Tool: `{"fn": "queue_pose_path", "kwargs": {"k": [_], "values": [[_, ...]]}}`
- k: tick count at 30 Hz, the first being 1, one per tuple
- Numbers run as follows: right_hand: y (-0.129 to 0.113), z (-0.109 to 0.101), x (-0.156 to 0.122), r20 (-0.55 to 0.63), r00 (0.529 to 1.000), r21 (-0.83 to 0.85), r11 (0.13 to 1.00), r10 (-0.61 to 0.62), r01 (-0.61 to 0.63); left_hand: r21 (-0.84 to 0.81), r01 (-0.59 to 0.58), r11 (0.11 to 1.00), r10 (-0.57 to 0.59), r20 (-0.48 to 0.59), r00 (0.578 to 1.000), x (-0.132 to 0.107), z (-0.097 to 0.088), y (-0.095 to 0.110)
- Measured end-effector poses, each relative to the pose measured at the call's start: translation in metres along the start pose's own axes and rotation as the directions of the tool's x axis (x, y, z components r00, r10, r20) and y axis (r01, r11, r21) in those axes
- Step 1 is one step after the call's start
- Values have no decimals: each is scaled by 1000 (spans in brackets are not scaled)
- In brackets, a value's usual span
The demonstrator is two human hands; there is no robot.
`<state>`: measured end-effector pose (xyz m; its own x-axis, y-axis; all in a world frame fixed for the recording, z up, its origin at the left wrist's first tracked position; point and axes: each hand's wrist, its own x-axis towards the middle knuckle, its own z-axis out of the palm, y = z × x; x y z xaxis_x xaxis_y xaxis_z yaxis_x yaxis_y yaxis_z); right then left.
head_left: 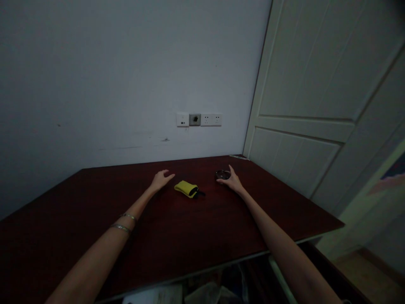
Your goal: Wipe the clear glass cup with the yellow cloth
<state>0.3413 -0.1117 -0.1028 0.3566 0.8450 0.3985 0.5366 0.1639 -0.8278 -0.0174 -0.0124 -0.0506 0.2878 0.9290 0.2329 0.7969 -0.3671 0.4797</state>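
My right hand (232, 180) curves around the right side of a small, dark, round dish (222, 175) that looks like glass, perhaps an ashtray. Its thumb is at the near rim and its fingers at the far side. A small yellow pouch (186, 188) with a dark end and a short black strap lies on the table between the two hands. To the left of the pouch, my left hand (160, 180) hovers just above or rests on the tabletop, fingers apart and holding nothing. Two bracelets (124, 223) circle the left forearm.
The dark red tabletop (177, 236) meets a pale wall. Sockets and switches (198, 120) are on that wall. A white panelled door (297, 122) stands along the right. Below the front edge, an open drawer (215, 291) shows papers and bags.
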Motion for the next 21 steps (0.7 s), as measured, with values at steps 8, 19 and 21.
{"fn": "queue_pose_path", "kwargs": {"k": [8,19,21], "values": [[-60,22,4,170,972,205,971,-160,123,-209,-331,920,376,232,897,-8,-24,61],[-166,88,-30,454,793,500,853,-407,152,-454,-409,792,542,214,813,-51,-69,34],[-179,107,-36,473,768,522,839,-431,150,-478,-384,790,524,201,827,-59,-80,17]]}}
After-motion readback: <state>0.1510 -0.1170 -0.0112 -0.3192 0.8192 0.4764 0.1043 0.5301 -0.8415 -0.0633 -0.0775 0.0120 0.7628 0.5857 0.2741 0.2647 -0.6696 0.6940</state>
